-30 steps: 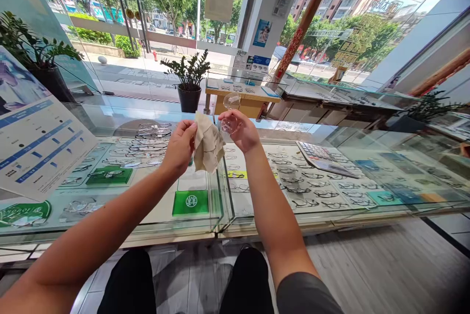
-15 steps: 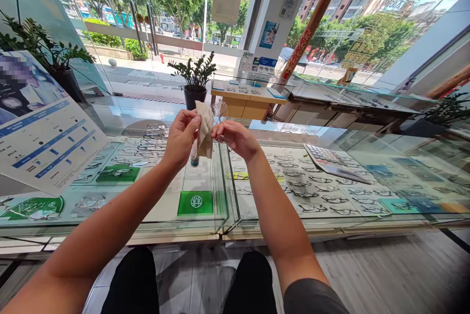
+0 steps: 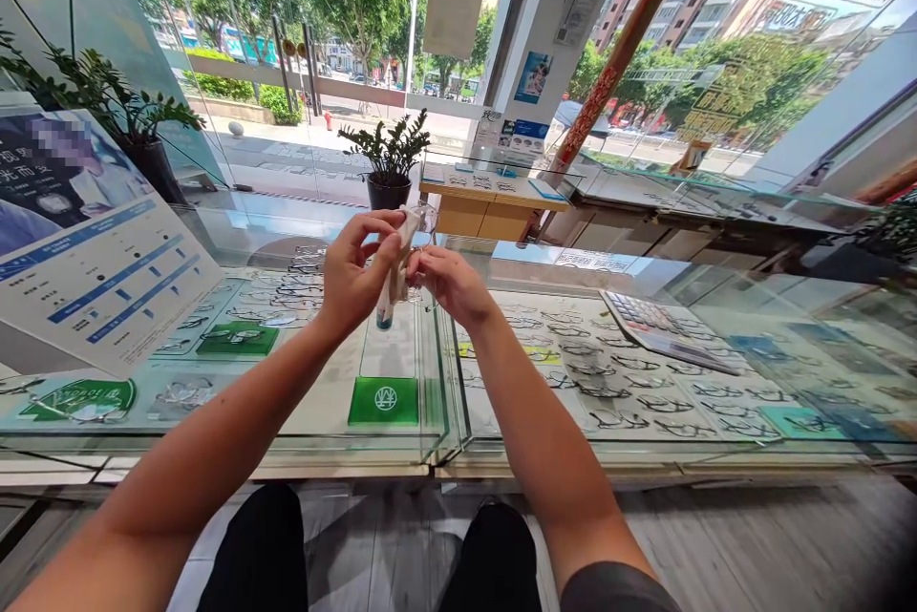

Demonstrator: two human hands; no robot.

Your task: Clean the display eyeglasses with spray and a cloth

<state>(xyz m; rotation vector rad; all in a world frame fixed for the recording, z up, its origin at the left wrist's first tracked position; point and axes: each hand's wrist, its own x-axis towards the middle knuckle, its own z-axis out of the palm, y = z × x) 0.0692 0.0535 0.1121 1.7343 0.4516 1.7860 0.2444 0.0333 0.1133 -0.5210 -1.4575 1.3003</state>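
Observation:
Above the glass counter, both my hands meet around a pair of eyeglasses (image 3: 429, 219). My left hand (image 3: 360, 270) is closed on a pale beige cleaning cloth (image 3: 409, 228), its fingers and thumb pinching the cloth against a lens. Close beside it, my right hand (image 3: 453, 282) is closed on the frame of the eyeglasses. A clear lens rises above my right fingers; the cloth and my hands hide the rest. A small bottle with a blue-green base (image 3: 385, 316) shows just below my left hand on the counter.
Rows of eyeglasses (image 3: 630, 366) lie inside the glass display counter (image 3: 437, 459). A calculator (image 3: 663, 333) rests on top at right, a printed display board (image 3: 107, 249) stands at left. A green block (image 3: 383, 400) is near the front; a potted plant (image 3: 389, 158) stands behind.
My left hand has turned and come nearer my right hand. The cloth, earlier hanging broad and flat, is now bunched around a lens. The camera view has shifted slightly.

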